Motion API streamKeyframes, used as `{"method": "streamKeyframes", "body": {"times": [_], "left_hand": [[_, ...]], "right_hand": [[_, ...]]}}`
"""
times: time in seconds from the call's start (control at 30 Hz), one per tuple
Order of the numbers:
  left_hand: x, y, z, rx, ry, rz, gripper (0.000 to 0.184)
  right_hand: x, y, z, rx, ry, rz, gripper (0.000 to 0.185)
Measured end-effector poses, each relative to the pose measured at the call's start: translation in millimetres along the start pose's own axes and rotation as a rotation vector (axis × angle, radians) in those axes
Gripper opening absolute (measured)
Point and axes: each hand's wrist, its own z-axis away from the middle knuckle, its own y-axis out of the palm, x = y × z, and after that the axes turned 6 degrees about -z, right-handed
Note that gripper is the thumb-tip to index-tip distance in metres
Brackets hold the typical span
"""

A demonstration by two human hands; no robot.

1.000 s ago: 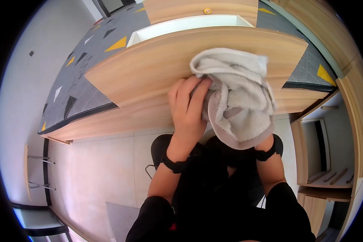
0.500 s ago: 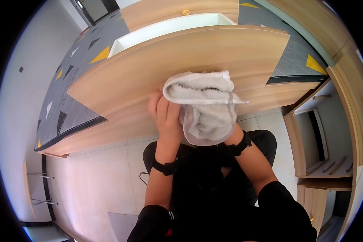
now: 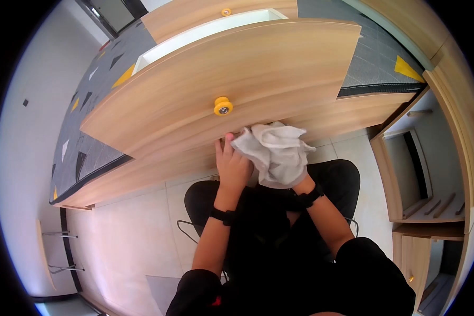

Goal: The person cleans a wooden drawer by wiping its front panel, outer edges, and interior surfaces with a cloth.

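A crumpled greyish-white cloth (image 3: pixel 274 155), like a small towel, covers most of my right hand (image 3: pixel 302 184). Only the back of that hand near the wrist shows; its fingers are hidden under the cloth, which they hold. My left hand (image 3: pixel 233 164) is at the cloth's left edge, with its visible fingers stretched up toward the wood and its thumb side hidden. Both hands are low in front of the pulled-out drawer's wooden front (image 3: pixel 279 68). A round yellow knob (image 3: pixel 223 106) sits on that front, just above the hands.
Behind the drawer front is its white inside (image 3: pixel 210 31). A grey patterned mattress (image 3: pixel 102 124) extends on both sides. At right stands an open wooden cabinet (image 3: pixel 400 179). My knees (image 3: pixel 337 181) are just below the cloth, over the tiled floor (image 3: pixel 126 237).
The cloth has moved down off the drawer front, uncovering the yellow knob, and is more crumpled. My left hand has shifted right and slightly down. The view has tilted a little.
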Motion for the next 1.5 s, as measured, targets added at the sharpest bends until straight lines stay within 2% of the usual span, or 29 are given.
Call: {"method": "streamKeyframes", "body": {"times": [0.07, 0.1, 0.2, 0.3, 0.37, 0.4, 0.47, 0.6, 0.67, 0.8, 0.87, 1.0, 1.07, 1.1, 1.2, 1.3, 1.33, 1.4, 1.43, 1.5], "left_hand": [[-4.0, 6.5, 5.0, 0.174, 0.029, 0.071, 0.048], [-4.9, 9.2, 2.9, 0.170, 0.040, 0.066, 0.048], [-12.2, 7.2, 0.6, 0.179, -0.064, 0.139, 0.050], [-19.0, -4.6, -9.3, 0.133, -0.068, 0.202, 0.050], [-28.9, -9.8, -14.6, -0.125, -0.288, 0.378, 0.048], [-26.1, -17.3, -19.1, -0.117, -0.282, 0.372, 0.048], [-21.8, -36.3, -30.4, -0.088, -0.102, 0.013, 0.042], [-14.6, -51.0, -65.9, -0.087, -0.085, -0.039, 0.038], [-17.5, -54.4, -89.0, -0.244, -0.181, -0.038, 0.038], [-20.6, -61.9, -109.2, -0.203, -0.300, 0.067, 0.037], [-22.4, -55.3, -104.3, -0.151, -0.207, -0.018, 0.035], [-23.2, -53.3, -92.1, -0.100, -0.251, 0.041, 0.040], [-20.2, -57.0, -95.5, -0.003, -0.256, 0.057, 0.039], [-17.7, -60.8, -98.4, -0.030, -0.260, 0.044, 0.039], [-14.9, -78.9, -85.9, 0.042, -0.298, 0.231, 0.034], [-14.6, -104.3, -76.2, -0.150, -0.330, 0.328, 0.036], [-9.9, -111.8, -75.4, -0.148, -0.325, 0.328, 0.036], [1.9, -128.4, -72.0, -0.167, -0.478, 0.424, 0.040], [7.7, -134.5, -69.4, -0.161, -0.481, 0.424, 0.040], [18.2, -142.5, -64.8, -0.324, -0.507, 0.253, 0.038]], "right_hand": [[-7.0, 1.1, 10.7, 0.109, 0.205, -0.068, 0.031], [-6.8, 0.1, 10.7, 0.114, 0.253, -0.085, 0.031], [-8.8, -2.8, 7.0, 0.098, 0.268, -0.097, 0.032], [-10.3, -8.5, 0.9, 0.095, 0.266, -0.105, 0.032], [-9.3, -9.0, -2.6, 0.093, 0.264, -0.111, 0.032], [-9.6, -8.5, -3.9, 0.093, 0.266, -0.113, 0.032], [-10.0, -7.6, -6.7, 0.092, 0.262, -0.120, 0.033], [-13.9, -7.4, -13.9, 0.086, 0.261, -0.124, 0.033], [-17.5, -6.8, -18.5, 0.074, 0.260, -0.133, 0.034], [-24.7, -6.2, -22.6, 0.060, 0.270, -0.164, 0.034], [-24.9, -7.3, -23.1, 0.063, 0.272, -0.174, 0.034], [-22.8, -10.3, -24.7, 0.075, 0.267, -0.179, 0.035], [-20.7, -13.7, -24.9, 0.087, 0.276, -0.181, 0.035], [-18.7, -17.0, -24.4, 0.088, 0.276, -0.180, 0.036], [-8.0, -27.0, -17.1, 0.101, 0.306, -0.182, 0.036], [5.4, -32.3, -9.1, 0.106, 0.336, -0.188, 0.036], [6.4, -32.5, -9.3, 0.098, 0.340, -0.197, 0.037], [7.8, -30.7, -10.8, 0.093, 0.349, -0.200, 0.037], [8.1, -29.5, -11.4, 0.091, 0.350, -0.200, 0.037], [10.5, -28.2, -10.3, 0.088, 0.363, -0.208, 0.037]]}}
